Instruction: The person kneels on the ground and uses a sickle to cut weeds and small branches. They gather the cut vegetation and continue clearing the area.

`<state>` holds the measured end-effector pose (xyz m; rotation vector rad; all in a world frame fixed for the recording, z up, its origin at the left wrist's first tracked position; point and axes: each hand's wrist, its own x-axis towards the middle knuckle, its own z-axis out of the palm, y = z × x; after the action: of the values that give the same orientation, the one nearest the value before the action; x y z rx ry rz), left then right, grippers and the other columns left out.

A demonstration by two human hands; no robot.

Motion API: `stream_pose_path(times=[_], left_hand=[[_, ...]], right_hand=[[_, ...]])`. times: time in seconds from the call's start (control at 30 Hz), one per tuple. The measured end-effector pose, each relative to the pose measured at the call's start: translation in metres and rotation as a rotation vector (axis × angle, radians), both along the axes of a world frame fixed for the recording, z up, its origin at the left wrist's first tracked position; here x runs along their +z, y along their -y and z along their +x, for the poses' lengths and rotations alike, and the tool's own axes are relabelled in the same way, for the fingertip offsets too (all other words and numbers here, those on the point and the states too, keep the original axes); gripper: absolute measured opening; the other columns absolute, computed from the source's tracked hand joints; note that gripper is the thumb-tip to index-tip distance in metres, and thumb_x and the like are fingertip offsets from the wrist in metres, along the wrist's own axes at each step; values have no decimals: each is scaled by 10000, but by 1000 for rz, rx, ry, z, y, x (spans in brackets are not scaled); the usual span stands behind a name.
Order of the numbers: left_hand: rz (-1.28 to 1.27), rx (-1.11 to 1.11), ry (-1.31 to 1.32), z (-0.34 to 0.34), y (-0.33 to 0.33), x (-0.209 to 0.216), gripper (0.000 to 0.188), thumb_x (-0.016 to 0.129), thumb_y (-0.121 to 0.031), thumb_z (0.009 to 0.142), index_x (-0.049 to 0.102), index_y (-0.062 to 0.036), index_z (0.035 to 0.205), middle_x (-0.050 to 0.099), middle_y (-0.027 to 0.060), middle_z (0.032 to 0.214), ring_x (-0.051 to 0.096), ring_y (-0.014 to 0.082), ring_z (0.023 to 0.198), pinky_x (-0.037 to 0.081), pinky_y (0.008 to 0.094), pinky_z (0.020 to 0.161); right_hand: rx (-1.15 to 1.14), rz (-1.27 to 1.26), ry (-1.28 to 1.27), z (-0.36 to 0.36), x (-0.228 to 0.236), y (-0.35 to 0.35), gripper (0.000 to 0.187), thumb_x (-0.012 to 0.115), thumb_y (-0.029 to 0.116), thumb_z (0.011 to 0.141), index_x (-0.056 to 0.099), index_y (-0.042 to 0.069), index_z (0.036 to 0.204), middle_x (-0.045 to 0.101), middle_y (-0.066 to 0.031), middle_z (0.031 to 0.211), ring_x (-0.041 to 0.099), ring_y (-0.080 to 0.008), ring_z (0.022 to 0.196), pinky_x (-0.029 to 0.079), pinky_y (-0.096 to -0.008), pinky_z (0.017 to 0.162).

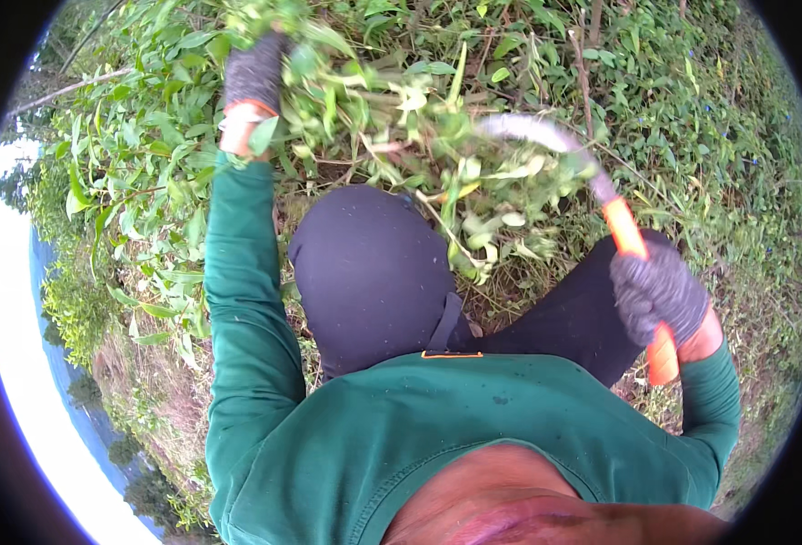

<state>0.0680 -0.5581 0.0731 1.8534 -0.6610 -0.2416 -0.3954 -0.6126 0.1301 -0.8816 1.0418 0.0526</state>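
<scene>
My right hand (658, 295), in a dark grey knit glove, is closed around the orange handle of a sickle (628, 229). The sickle's curved blade, blurred by motion, points left over the cut greenery in front of my knees. My left arm stretches far forward, its gloved left hand (254, 74) closed on a bunch of leafy stems (328, 77). Leaves cover most of those fingers. The bunch is smeared by motion and trails right and down toward the blade.
Dense green plants (692, 109) cover the ground ahead and to the right. Taller leafy shrubs (101, 200) stand at the left, and a thin bare stem (582, 82) rises beyond the blade. My bent knee (369, 263) is close behind the stems. Dry grass (146, 391) slopes off at the left.
</scene>
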Motion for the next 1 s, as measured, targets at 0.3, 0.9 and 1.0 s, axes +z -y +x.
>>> stream_pose_path(times=[0.3,0.9,1.0], left_hand=[[165,-370,1050,16,54,70,297,530,-320,896,648,-56,966,677,113,873,643,243,794,487,400,704],[1094,1544,757,-74,-555,316,410,494,-386,874,554,-142,1199,628,120,1123,603,301,1016,484,423,810],[1351,1536,342,-84,-585,270,444,486,-395,871,536,-158,1243,619,120,1168,596,311,1055,484,426,830]], right_hand=[[7,-22,350,93,-94,42,189,567,263,916,500,92,871,486,1,572,445,-121,392,384,-268,353],[-59,-250,424,87,-88,25,198,565,249,916,478,107,810,470,16,549,434,-109,386,371,-267,338],[-60,-241,465,85,-96,25,234,588,307,905,489,106,839,487,6,568,433,-124,378,363,-274,339]])
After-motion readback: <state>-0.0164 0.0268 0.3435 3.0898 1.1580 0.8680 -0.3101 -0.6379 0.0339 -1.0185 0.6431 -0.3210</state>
